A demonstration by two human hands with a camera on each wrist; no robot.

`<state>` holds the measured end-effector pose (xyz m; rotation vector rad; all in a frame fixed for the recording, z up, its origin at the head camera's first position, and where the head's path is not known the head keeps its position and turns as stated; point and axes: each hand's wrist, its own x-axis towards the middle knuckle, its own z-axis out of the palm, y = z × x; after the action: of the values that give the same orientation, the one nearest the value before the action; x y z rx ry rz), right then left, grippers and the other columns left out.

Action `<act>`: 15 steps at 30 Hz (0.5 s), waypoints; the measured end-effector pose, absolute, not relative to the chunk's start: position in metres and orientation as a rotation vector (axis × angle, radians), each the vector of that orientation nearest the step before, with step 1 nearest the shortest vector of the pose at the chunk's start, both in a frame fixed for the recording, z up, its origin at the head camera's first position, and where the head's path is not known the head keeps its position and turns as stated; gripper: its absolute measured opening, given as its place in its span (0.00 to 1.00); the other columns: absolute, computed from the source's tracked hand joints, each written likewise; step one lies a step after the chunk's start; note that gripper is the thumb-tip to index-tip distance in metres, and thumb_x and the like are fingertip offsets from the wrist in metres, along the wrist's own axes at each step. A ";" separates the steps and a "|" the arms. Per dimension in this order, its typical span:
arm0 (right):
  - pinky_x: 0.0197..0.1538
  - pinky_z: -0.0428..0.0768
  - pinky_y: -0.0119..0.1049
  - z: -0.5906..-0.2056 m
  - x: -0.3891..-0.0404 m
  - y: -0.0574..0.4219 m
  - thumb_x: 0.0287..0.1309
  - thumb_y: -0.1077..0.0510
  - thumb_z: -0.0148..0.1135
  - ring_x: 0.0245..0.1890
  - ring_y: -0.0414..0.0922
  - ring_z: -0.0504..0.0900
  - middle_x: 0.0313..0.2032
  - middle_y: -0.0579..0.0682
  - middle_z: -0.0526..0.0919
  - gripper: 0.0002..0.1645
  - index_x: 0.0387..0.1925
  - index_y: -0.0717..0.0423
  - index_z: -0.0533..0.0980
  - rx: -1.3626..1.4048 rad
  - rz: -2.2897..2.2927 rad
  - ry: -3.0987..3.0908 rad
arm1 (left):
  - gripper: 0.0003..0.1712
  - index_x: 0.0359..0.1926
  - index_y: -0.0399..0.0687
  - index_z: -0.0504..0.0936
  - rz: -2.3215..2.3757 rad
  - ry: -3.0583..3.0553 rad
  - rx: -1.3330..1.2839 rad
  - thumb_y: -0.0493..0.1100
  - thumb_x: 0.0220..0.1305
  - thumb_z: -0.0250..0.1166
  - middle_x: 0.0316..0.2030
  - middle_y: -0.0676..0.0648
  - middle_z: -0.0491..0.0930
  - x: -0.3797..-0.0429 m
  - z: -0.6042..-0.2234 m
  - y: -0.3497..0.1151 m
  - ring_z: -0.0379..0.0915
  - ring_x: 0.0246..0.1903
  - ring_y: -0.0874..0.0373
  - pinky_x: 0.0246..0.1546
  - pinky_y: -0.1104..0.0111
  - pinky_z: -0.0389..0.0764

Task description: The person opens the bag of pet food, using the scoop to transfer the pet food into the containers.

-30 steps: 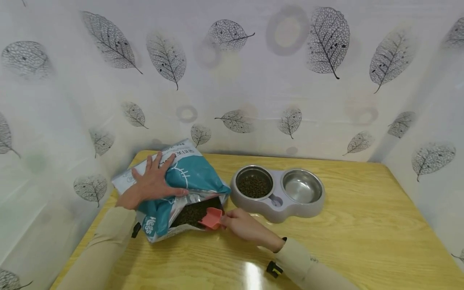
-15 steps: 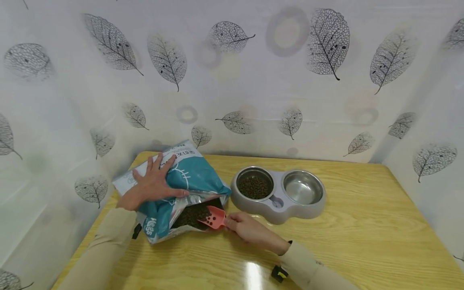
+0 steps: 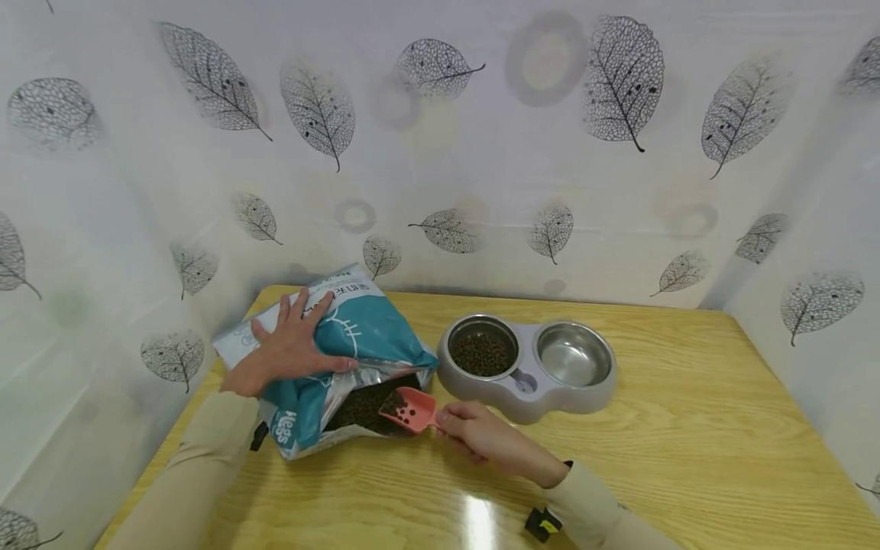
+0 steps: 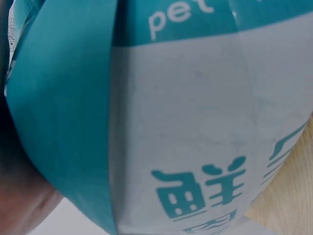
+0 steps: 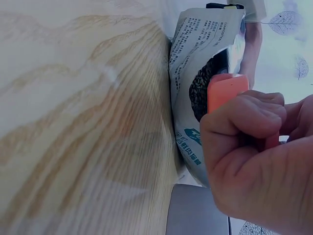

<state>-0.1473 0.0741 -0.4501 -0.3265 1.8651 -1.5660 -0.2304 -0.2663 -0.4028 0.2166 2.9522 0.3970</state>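
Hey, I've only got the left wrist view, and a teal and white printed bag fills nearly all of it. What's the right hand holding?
Observer: The right hand grips the handle of a coral-pink, plastic-looking scoop.

Operator: Okay, and what's standing beside the bag?

Observer: A pale lilac feeder with two round steel bowls.
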 end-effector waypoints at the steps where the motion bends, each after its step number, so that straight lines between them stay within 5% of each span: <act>1: 0.17 0.57 0.27 -0.450 -0.147 0.075 0.80 0.52 0.46 0.13 0.36 0.57 0.15 0.42 0.64 0.24 0.43 0.72 0.75 -0.330 -1.570 1.856 | 0.76 0.84 0.54 0.40 0.397 2.953 0.217 0.82 0.47 0.68 0.81 0.30 0.32 -0.230 -0.403 -0.266 0.22 0.77 0.22 0.57 0.14 0.31; 15: 0.18 0.60 0.29 -0.453 -0.147 0.079 0.82 0.50 0.43 0.14 0.35 0.60 0.19 0.42 0.67 0.28 0.45 0.77 0.68 -0.518 -1.666 1.723 | 0.76 0.84 0.53 0.40 0.402 2.952 0.216 0.81 0.47 0.68 0.81 0.29 0.31 -0.229 -0.402 -0.266 0.22 0.77 0.22 0.57 0.14 0.30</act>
<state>-0.1469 0.0793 -0.4534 -0.5176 1.7225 -1.6657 -0.2293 -0.2655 -0.4021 0.2156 2.9516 0.4019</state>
